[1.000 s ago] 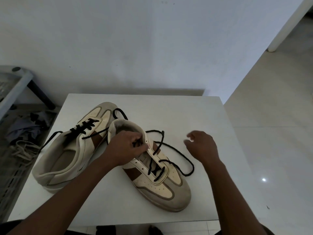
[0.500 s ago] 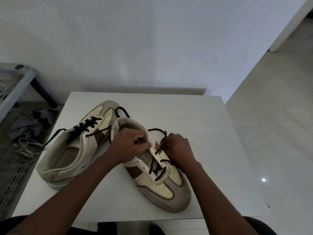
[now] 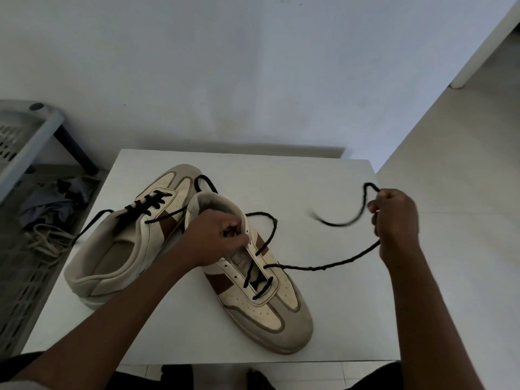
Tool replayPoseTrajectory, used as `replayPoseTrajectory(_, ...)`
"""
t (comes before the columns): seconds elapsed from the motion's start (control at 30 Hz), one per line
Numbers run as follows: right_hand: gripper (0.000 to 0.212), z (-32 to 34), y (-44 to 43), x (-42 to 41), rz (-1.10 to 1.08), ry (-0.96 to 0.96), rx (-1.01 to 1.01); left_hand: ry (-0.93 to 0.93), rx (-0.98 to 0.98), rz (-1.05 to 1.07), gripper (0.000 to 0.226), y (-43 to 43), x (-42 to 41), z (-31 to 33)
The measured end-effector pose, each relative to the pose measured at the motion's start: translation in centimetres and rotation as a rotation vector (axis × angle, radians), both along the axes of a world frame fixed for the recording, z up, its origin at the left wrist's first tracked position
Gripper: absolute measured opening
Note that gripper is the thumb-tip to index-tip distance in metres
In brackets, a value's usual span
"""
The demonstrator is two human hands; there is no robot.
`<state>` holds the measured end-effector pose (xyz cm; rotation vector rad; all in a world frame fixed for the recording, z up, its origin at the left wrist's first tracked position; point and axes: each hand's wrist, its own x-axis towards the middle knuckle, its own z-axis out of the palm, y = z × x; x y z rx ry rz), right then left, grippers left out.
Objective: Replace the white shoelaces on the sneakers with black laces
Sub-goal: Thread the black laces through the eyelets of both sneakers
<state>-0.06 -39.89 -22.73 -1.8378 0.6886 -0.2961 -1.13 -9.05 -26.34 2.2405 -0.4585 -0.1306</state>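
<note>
- White square table: carries both shoes, side by side and touching.
- Near cream-and-grey sneaker, leather with a brown side panel: lies at the table's middle, toe towards the person and angled right, heel against the other shoe.
- Black cord lace: crossed through the lowest eyelets only. One end runs off the right-hand eyelet row, out over the table, to the right hand. The other end arcs loosely beside the collar and drops back to an eyelet.
- Left hand: fingers curled tight, thumb against forefinger, gripping the near cream-and-grey sneaker at the top of the tongue. What sits inside the pinch cannot be told.
- Right hand: raised over the table's right edge, well apart from the shoe, fingers closed in a fist around the black cord lace. A loop stands above the knuckles and a blurred tail hangs to its left.
- Second cream-and-grey sneaker: at the left, toe away from the person, threaded with a second black lace whose ends trail loose.
- White shoelaces: heaped off the table at the left, below a grey slatted plastic rack.
</note>
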Motion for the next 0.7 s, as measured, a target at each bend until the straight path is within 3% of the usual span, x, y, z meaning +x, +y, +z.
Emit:
replayPoseTrajectory(0.07,0.012,0.0,0.0,-0.3,0.008,0.062,-0.064,0.0,0.001,0.0,0.042,0.0,0.0,0.0)
replayPoseTrajectory(0.2,0.019,-3.2,1.7,-1.3,0.326,0.426,-0.304,0.033,-0.01,-0.001,0.044,0.0,0.1,-0.1)
replayPoseTrajectory(0.33,0.016,-3.4,1.6,-0.8,0.271,0.31,-0.264,0.047,0.0,-0.019,0.047,0.1,0.1,-0.2)
replayPoseTrajectory(0.47,0.025,-3.8,0.4,-0.4,0.044,0.239,-0.349,0.079,-0.015,-0.024,0.045,0.2,0.1,0.0)
replayPoseTrajectory(0.57,0.044,-5.1,0.3,0.5,-0.058,0.307,-0.368,0.109,-0.058,-0.01,0.037,-0.2,0.1,0.4)
replayPoseTrajectory(0.63,0.056,-6.4,0.6,1.1,-0.078,0.391,-0.404,0.11,-0.07,0.012,0.045,-0.4,0.1,0.5)
replayPoseTrajectory(0.7,0.051,-7.8,0.7,1.5,-0.075,0.399,-0.565,0.115,-0.065,0.034,0.047,-0.6,-0.1,0.6)
